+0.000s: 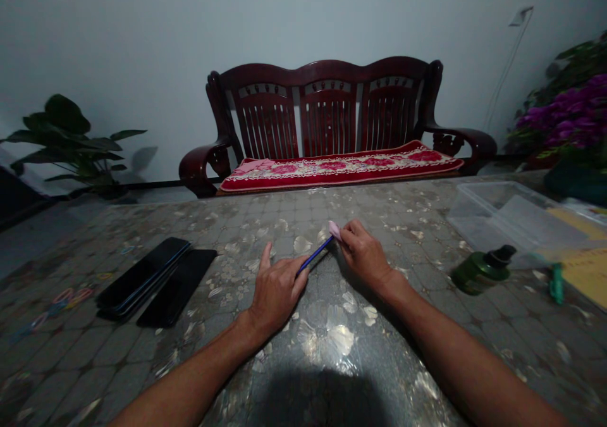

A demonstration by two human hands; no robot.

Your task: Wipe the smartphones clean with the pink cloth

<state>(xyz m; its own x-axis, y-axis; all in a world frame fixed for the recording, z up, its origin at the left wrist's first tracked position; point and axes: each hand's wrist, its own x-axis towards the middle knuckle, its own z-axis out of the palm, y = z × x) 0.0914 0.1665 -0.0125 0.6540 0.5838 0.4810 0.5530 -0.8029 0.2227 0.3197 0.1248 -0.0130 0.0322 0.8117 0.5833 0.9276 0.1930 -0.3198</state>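
My left hand (279, 286) is closed round one end of a slim blue stick (317, 253), about as thick as a pencil; its exact kind does not show. One finger of that hand points up and away from the grip. The stick slants up to the right over the table. At its far end, my right hand (364, 250) pinches a small pale pink piece (334, 229), soft-looking like cloth or paper. The pink piece touches or nearly touches the stick's tip. The fingers hide part of both things.
Black phones (147, 278) lie to the left, near colourful bands (66, 299). At right are a green bottle (482, 270), a clear plastic box (502, 209), a green object (556, 283) and yellow paper (585, 272). Beyond the patterned table (327, 345) stands a wooden bench (327, 117).
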